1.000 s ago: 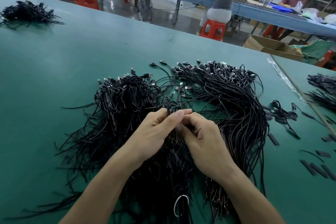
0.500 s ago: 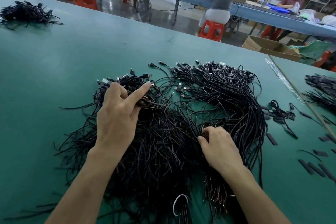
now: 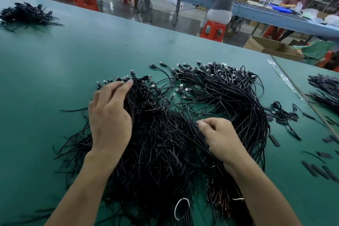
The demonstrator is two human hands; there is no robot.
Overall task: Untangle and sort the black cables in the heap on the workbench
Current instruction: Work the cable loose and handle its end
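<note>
A big heap of black cables point(image 3: 161, 134) with USB plugs at the far ends lies on the green workbench point(image 3: 73, 60). It falls roughly into a left clump and a right, more aligned clump point(image 3: 234, 101). My left hand point(image 3: 110, 115) lies on top of the left clump with its fingers stretched out toward the plugs. My right hand point(image 3: 220, 137) sits lower in the middle of the heap, its fingers curled and pinching a few cable strands. A white tie loop point(image 3: 180, 209) shows at the near end of the heap.
A small cable bundle point(image 3: 25, 14) lies far left on the bench, another pile point(image 3: 324, 90) at the right past a taped seam. Loose short black pieces point(image 3: 319, 170) scatter to the right. Red stools, a cardboard box point(image 3: 271, 47) and seated people are beyond the bench.
My hands, together in the middle a second ago, have parted. The left hand went up left onto the left clump and flattened; the right hand stayed in the middle, pinching strands.
</note>
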